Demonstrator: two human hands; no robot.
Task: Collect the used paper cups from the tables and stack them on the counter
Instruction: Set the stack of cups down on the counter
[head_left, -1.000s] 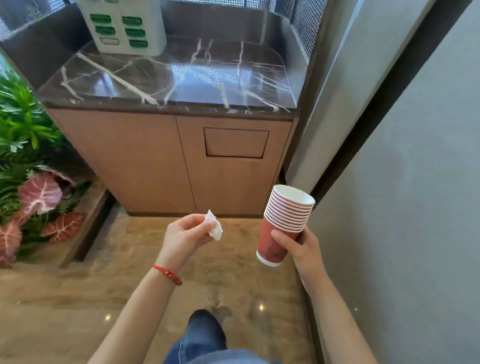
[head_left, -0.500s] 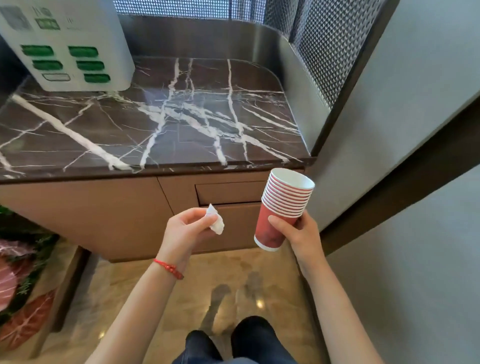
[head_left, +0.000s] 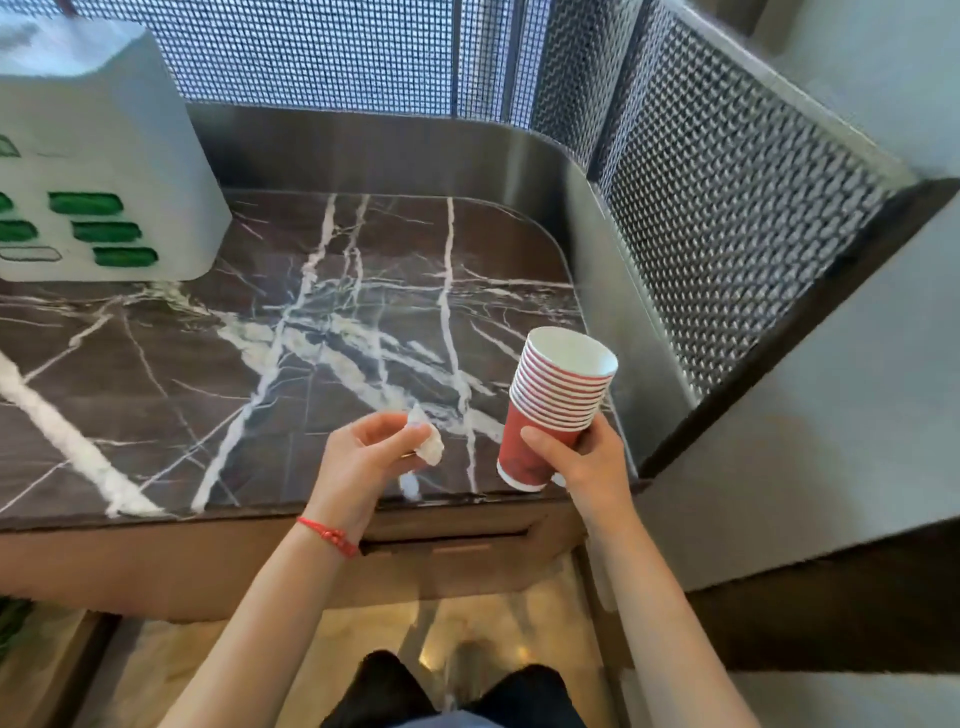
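Just beyond our hands lies the counter (head_left: 311, 364); our right hand (head_left: 587, 462) grips the tilted stack of cups (head_left: 550, 410) above its near right corner, our left hand (head_left: 363, 457) pinches a crumpled tissue (head_left: 428, 448). We should level the stack before setting it flat

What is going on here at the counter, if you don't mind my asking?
A person stands at a dark marble counter. The right hand holds a nested stack of red paper cups above the counter's right front corner, not yet set down. The left hand pinches a crumpled white tissue. A white box with green slots sits at the back left.
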